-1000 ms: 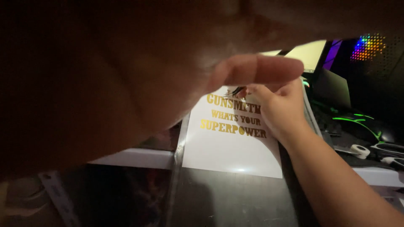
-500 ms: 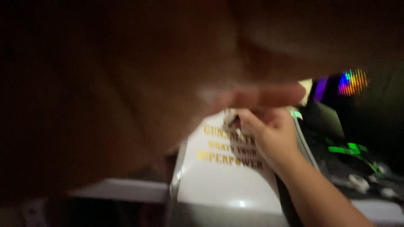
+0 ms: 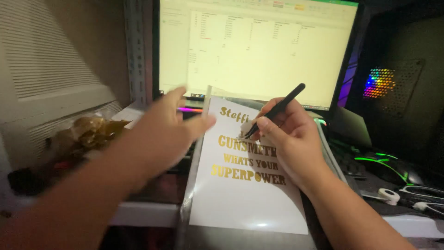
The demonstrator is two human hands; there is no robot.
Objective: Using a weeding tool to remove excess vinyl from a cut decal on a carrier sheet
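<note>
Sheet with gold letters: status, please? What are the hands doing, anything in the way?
Right hand grips black tweezers, tip on white sheet. Left hand blurred, above sheet's left edge, holding nothing. Nothing blocks the letters; monitor behind.

We see white sheet (image 3: 240, 203) with gold lettering. Black tweezers (image 3: 275, 111) in our right hand (image 3: 289, 143). Monitor (image 3: 256, 46) glows pale yellow-white, faint grid of rows, green strip at top edge. Computer case (image 3: 402, 92) black, fan lit in rainbow dots: red, orange, green, blue, purple. Crumpled scraps (image 3: 90, 132) gold and shiny. Tape roll (image 3: 388, 195) white. Green light lines on dark mouse (image 3: 384, 169). Wall panel (image 3: 51, 69) beige, fine ribbed pattern.
</note>
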